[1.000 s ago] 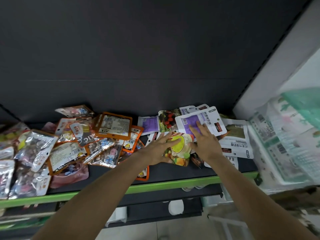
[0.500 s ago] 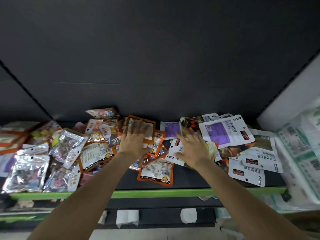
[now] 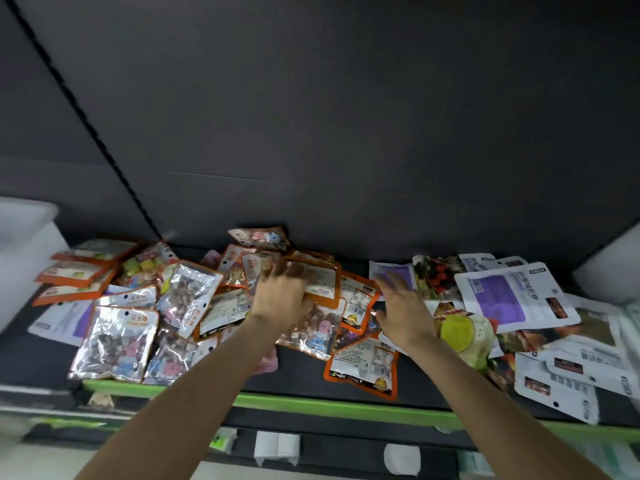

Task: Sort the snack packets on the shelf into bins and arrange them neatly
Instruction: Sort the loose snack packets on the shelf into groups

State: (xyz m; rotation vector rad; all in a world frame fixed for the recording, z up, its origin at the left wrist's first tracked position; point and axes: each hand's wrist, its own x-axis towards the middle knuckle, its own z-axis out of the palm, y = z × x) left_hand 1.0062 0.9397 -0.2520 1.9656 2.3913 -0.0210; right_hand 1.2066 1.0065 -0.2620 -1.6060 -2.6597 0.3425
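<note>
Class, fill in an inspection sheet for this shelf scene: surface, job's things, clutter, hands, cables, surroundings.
Surface: dark shelf with green front edge.
Job's things: snack packets in a mixed, overlapping heap; white and purple packets lie to the right.
Clutter: nothing seen beyond the unsorted packets.
Hands: left hand rests on orange-edged packets; right hand is spread over the pile; whether either grips a packet is unclear.
Cables: nothing seen.
Surroundings: white bin at far left; dark back panel.

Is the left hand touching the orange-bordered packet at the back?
Touching. The head view shows the left hand lying on the orange-bordered packet, fingers overlapping its label with no gap.
</note>
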